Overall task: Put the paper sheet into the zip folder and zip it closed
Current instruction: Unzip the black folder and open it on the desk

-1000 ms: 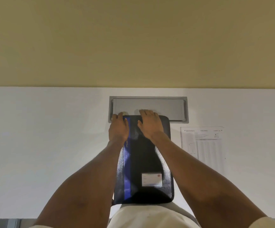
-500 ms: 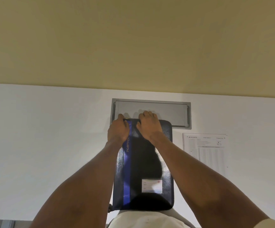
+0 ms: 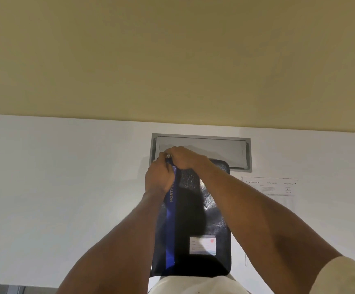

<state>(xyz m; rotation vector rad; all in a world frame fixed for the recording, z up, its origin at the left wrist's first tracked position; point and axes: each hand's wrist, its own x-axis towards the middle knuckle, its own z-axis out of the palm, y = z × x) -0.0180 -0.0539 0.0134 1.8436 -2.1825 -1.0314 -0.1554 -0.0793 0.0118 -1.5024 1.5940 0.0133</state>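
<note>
Both hands (image 3: 172,166) pinched at zip folder (image 3: 195,219) top-L corner

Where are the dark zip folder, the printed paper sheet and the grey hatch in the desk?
zip folder (image 3: 210,209): head view, shiny dark cover.
paper sheet (image 3: 278,187): head view, printed upper part.
grey hatch (image 3: 214,147): head view, flat lid.

Both hands (image 3: 172,166) hide the zip folder's (image 3: 204,209) far-left corner.

Wide bare table (image 3: 55,187) across the frame's left half: unobstructed passage. Centre blocked by zip folder (image 3: 204,209) and both forearms. Right side partly occupied by paper sheet (image 3: 278,187), apparently lying flat.
</note>
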